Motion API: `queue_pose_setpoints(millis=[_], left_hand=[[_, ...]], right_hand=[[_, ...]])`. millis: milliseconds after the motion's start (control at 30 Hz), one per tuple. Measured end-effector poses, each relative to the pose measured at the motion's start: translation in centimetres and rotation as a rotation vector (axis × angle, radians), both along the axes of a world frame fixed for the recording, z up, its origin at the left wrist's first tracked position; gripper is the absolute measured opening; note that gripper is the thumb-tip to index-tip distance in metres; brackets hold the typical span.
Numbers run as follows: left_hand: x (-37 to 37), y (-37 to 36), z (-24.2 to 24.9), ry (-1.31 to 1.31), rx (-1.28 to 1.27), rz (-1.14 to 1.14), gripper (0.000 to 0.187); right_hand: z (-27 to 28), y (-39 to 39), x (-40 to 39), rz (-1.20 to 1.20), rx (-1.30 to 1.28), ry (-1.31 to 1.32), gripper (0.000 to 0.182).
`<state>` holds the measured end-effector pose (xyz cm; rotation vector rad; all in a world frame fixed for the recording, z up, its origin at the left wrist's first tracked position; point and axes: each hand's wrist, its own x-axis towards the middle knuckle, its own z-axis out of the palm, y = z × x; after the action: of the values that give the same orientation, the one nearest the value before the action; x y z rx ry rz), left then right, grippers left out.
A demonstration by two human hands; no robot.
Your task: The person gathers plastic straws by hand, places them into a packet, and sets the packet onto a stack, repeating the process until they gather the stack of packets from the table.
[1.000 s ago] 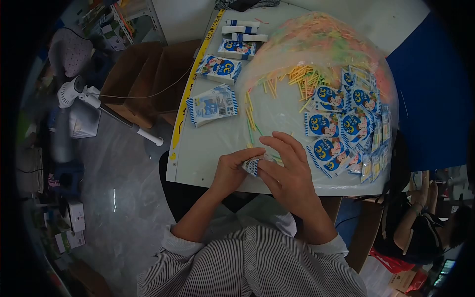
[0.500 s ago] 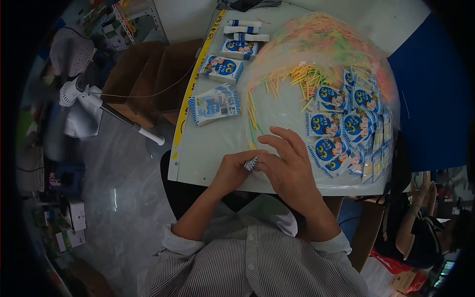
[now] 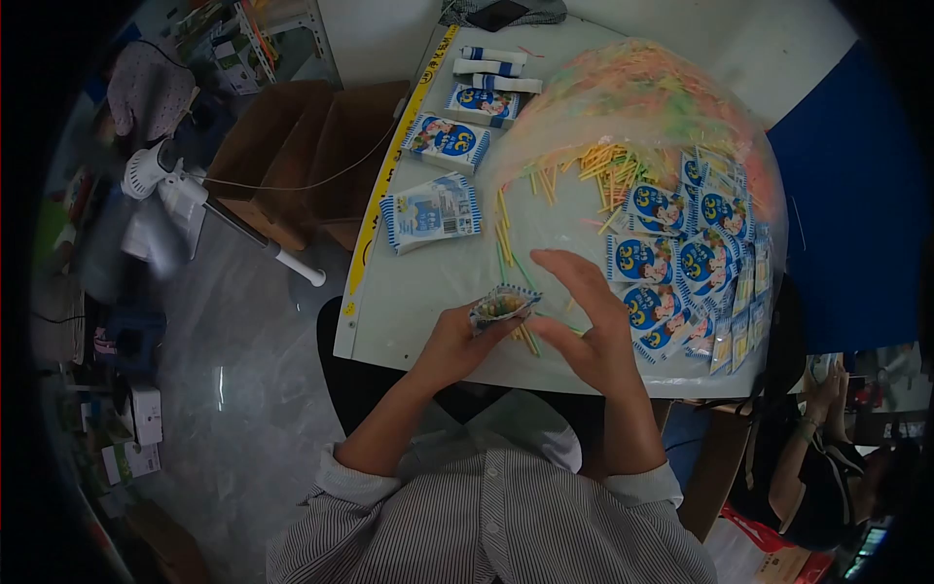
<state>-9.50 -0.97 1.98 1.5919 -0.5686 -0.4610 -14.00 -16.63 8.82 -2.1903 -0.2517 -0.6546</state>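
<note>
My left hand [image 3: 449, 348] grips a small printed packet [image 3: 503, 306] near the table's front edge. The packet's mouth gapes toward me, and the ends of sticks show inside it. To the right of it, my right hand [image 3: 605, 336] is open, thumb and fingers spread, holding nothing. A few loose yellow and green sticks [image 3: 528, 339] lie just beneath the packet, between the hands. Beyond my right hand, several blue and white packets of the same look [image 3: 644, 258] lie overlapping on clear plastic.
A large clear bag [image 3: 632, 83] of coloured sticks fills the table's back, with loose sticks [image 3: 605, 175] at its mouth. Stacks of packets [image 3: 446, 141] and a single pack [image 3: 431, 212] line the left side. Cardboard boxes [image 3: 268, 146] stand on the floor; another person [image 3: 808, 457] sits at right.
The packet was narrow and pinched between both hands; now its mouth is spread wide in my left hand. My right hand has let go and moved right, fingers opening.
</note>
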Motion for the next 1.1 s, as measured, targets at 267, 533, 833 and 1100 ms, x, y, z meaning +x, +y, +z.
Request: queue_pose_setpoints(millis=[267, 533, 833, 1100], left_hand=[[-0.5, 0.1, 0.8, 0.007, 0.049, -0.087, 0.019], [-1.0, -0.6, 1.9, 0.106, 0.056, -0.035, 0.017], [-1.9, -1.8, 1.5, 0.225, 0.027, 0.034, 0.023], [-3.1, -4.9, 2.0, -0.222, -0.150, 0.179, 0.039]], right_hand=[[-2.4, 0.5, -0.9, 0.100, 0.220, 0.230, 0.021], [-2.9, -0.1, -2.4, 0.020, 0.286, 0.086, 0.017], [-5.5, -1.2, -4.2, 0.031, 0.499, 0.214, 0.024], [-4.3, -2.1, -5.7, -0.444, 0.342, -0.047, 0.020]])
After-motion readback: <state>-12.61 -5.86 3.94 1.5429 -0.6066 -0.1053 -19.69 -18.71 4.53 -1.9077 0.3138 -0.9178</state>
